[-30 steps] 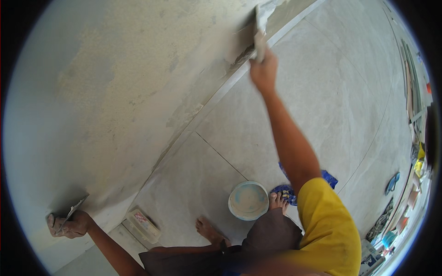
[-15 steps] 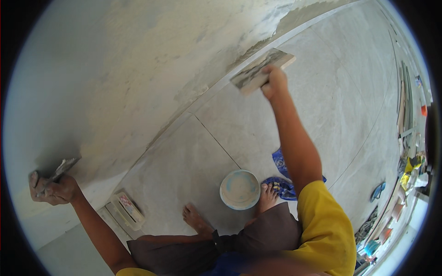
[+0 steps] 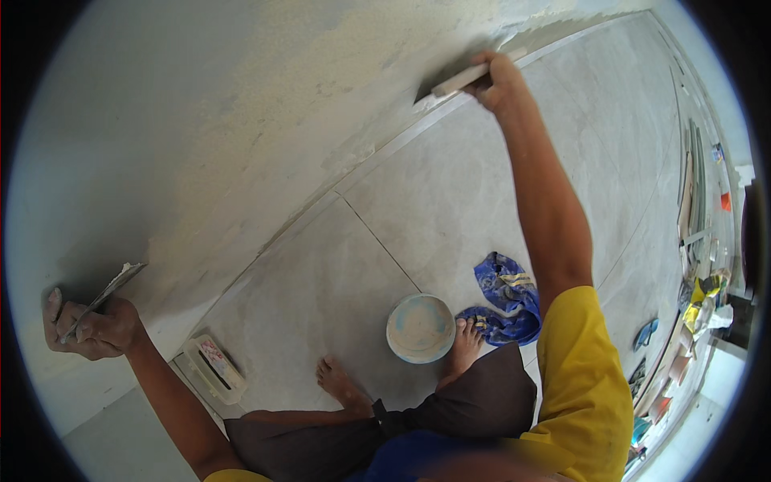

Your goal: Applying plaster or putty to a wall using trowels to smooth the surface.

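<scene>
My left hand [image 3: 96, 329] is closed around a putty knife [image 3: 120, 281], at the left close to the wall. Pale paste clings to the edge of its thin blade. Far off at the upper right, my right hand [image 3: 502, 84] grips a flat plastering trowel [image 3: 464, 80] with a pale back. The trowel is seen nearly edge-on and lies at the lower part of the plastered wall [image 3: 265, 104], just above the floor joint. Its working face is hidden. Patches of damp grey and dry cream plaster show on the wall around it.
Between my bare feet and the wall, a round bowl [image 3: 421, 361] with paste residue stands on the tiled floor [image 3: 450, 217]. Beside it lies a crumpled blue cloth [image 3: 518, 305]. A pale plastic box [image 3: 210, 373] sits at the lower left. Boards [image 3: 695, 185] and clutter line the far right.
My right hand has carried the trowel up and away, from above the floor onto the wall, turning it edge-on. My left hand with the putty knife has barely shifted.
</scene>
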The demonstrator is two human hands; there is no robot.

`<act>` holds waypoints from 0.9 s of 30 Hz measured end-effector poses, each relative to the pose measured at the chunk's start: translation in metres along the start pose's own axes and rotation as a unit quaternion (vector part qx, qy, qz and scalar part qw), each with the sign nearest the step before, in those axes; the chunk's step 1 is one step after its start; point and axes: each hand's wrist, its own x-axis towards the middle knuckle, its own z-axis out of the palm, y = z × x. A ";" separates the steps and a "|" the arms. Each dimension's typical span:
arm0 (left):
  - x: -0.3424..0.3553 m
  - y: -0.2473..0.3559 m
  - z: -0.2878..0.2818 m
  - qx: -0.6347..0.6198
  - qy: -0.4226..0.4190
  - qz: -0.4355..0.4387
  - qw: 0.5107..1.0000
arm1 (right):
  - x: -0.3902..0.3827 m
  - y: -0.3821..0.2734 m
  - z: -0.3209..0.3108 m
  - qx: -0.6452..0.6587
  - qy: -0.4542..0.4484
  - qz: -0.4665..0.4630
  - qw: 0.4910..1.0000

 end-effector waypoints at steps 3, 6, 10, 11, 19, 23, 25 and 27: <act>-0.001 -0.007 -0.007 0.040 -0.024 0.034 0.998 | -0.035 -0.041 0.016 0.027 -0.073 -0.059 0.995; -0.008 -0.009 -0.002 -0.001 -0.011 0.015 1.000 | -0.059 -0.070 -0.008 0.107 -0.098 -0.100 0.984; -0.006 -0.038 -0.013 -0.024 -0.008 0.059 0.998 | -0.008 -0.016 -0.051 0.059 -0.015 -0.067 0.996; -0.009 -0.040 -0.012 -0.056 0.001 0.047 0.997 | 0.003 0.002 -0.061 0.063 -0.003 -0.027 0.998; -0.017 -0.039 -0.015 -0.056 -0.014 0.012 0.998 | 0.046 0.051 -0.070 0.089 -0.002 0.062 0.994; -0.020 -0.042 -0.014 -0.043 0.001 0.025 0.999 | 0.047 -0.005 -0.053 0.028 -0.015 -0.028 0.999; -0.017 -0.035 -0.013 -0.035 0.000 0.017 0.999 | 0.021 -0.047 -0.033 -0.003 -0.029 -0.091 0.995; -0.015 -0.030 -0.012 -0.034 -0.003 0.006 0.999 | 0.007 -0.087 -0.035 0.047 -0.078 -0.066 0.994</act>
